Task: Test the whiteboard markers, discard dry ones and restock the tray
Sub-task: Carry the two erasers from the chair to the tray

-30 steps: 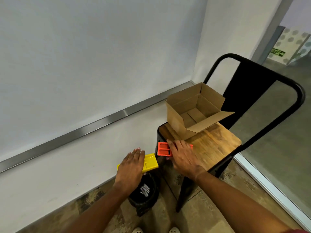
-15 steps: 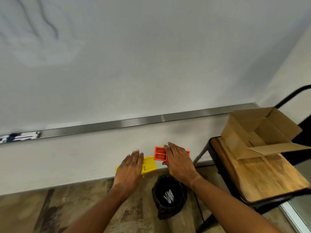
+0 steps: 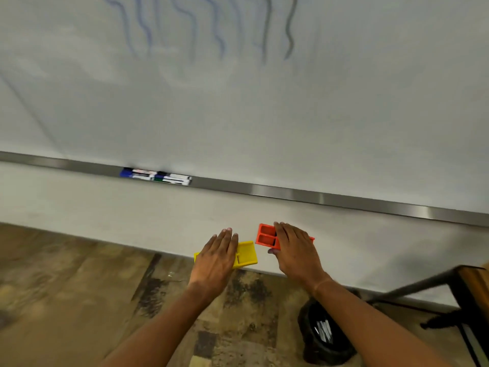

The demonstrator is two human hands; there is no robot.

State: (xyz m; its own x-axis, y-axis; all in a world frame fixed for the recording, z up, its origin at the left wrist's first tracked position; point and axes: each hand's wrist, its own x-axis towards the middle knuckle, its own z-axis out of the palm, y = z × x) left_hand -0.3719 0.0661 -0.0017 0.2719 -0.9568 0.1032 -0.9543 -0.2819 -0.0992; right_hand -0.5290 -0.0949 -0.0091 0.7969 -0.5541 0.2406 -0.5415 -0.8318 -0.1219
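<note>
Several whiteboard markers (image 3: 156,176) lie side by side on the metal ledge (image 3: 291,194) under the whiteboard (image 3: 238,102), which carries wavy blue and dark test lines at the top. My left hand (image 3: 217,256) lies flat over a yellow tray (image 3: 246,254) and holds it in the air. My right hand (image 3: 293,250) grips an orange tray (image 3: 266,235) with two visible compartments. Both trays hover in front of the wall below the ledge, to the right of the markers.
A black bin (image 3: 325,337) with markers inside stands on the floor at lower right. The edge of a chair with a wooden seat (image 3: 473,284) shows at the far right. Patterned floor fills the lower left.
The view has swung left from the chair and cardboard box to the whiteboard. The markers on the ledge and the test lines came into view. Both hands kept their trays.
</note>
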